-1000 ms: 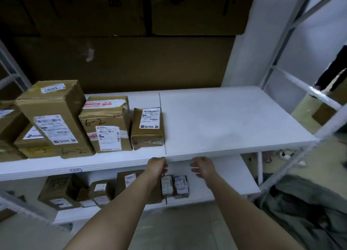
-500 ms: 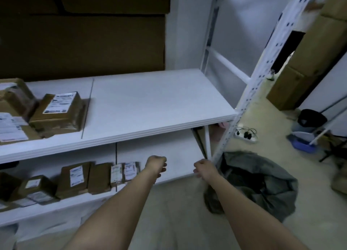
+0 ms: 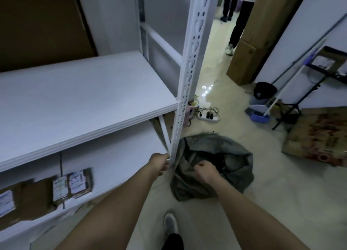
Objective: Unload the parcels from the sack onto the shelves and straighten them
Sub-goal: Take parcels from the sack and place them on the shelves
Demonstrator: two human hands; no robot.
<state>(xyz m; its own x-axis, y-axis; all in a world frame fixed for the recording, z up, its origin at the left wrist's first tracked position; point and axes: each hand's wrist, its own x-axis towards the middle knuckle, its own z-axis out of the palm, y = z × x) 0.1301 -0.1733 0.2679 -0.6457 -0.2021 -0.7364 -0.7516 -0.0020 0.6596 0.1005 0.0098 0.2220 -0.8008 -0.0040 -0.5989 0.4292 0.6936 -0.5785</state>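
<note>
Beside the white shelves (image 3: pixel 78 99), both hands (image 3: pixel 205 170) hover over the grey sack (image 3: pixel 216 174).

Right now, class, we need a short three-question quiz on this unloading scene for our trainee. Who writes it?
1. True or false: the sack sits on the upper shelf.
2. Which of the hands is over the sack: A the left hand, B the right hand?
3. Fill in: the parcels in view lie on the ___ shelf.

Key: 1 false, it is on the floor; 2 B; 3 lower.
</note>
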